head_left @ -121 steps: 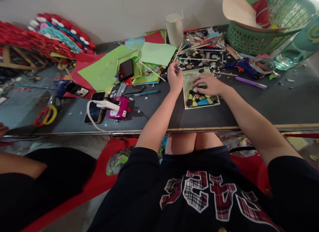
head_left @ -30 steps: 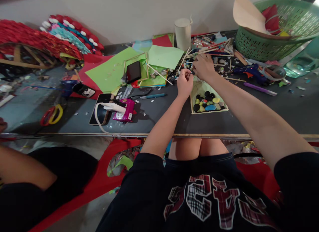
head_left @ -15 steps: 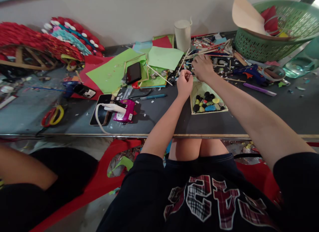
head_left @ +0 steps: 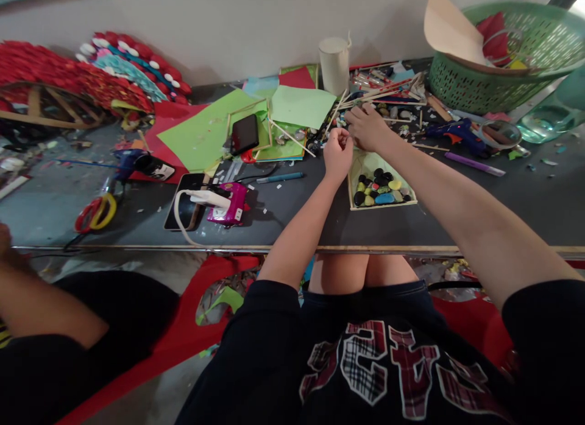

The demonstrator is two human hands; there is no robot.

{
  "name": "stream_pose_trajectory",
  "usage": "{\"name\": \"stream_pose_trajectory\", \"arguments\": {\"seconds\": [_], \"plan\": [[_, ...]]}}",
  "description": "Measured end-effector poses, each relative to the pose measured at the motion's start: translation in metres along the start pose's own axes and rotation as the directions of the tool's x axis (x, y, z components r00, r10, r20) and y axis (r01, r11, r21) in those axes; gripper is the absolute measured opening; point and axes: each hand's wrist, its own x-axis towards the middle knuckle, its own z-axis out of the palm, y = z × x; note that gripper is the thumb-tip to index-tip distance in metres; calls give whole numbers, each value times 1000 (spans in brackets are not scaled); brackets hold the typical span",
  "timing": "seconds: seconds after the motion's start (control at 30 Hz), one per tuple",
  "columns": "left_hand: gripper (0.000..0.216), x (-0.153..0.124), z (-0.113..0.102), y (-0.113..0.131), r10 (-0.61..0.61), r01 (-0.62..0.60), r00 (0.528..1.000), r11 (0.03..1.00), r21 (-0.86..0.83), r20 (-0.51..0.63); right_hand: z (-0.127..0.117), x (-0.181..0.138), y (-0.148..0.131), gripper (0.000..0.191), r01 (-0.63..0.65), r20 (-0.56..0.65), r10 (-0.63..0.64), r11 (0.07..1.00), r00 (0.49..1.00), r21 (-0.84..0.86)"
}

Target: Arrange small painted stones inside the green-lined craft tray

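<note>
My left hand (head_left: 337, 152) is curled into a loose fist at the far left corner of a small pale tray (head_left: 354, 201), fingers closed; whatever is in them is hidden. My right hand (head_left: 365, 126) reaches just beyond the tray, fingers bent down into a scatter of small stones and scraps, close to my left hand. What its fingertips hold is hidden. The tray holds several painted stones (head_left: 382, 189), black, yellow, blue and red, gathered at its near end.
Green and red paper sheets (head_left: 205, 129), a black phone (head_left: 244, 133), a pink charger (head_left: 226, 204) on another phone, scissors (head_left: 94, 210), a blue glue gun (head_left: 452, 133), wooden sticks (head_left: 384, 90), a paper roll (head_left: 333, 63) and a green basket (head_left: 498, 66) crowd the table. Another person's arm (head_left: 41, 303) is at left.
My right hand left the tray's stones and reached past the tray into the scatter beyond; over the last second it drew back slightly toward my left hand. My left hand stayed fisted.
</note>
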Motion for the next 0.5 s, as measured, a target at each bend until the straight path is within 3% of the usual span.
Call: {"name": "stream_pose_trajectory", "arguments": {"seconds": [0.17, 0.33, 0.5], "plan": [[27, 0, 0, 1, 0, 0, 1000, 1000, -3, 1, -8, 6, -5, 41, 10, 46, -10, 1000, 999, -7], [23, 1, -1, 0, 1, -1, 1000, 1000, -4, -28, -12, 4, -20, 39, -150, 200, 139, 988, 970, 43], [27, 2, -1, -1, 4, -4, 1000, 1000, 6, -24, -14, 2, -25, 37, -175, 213, 163, 984, 963, 36]]}}
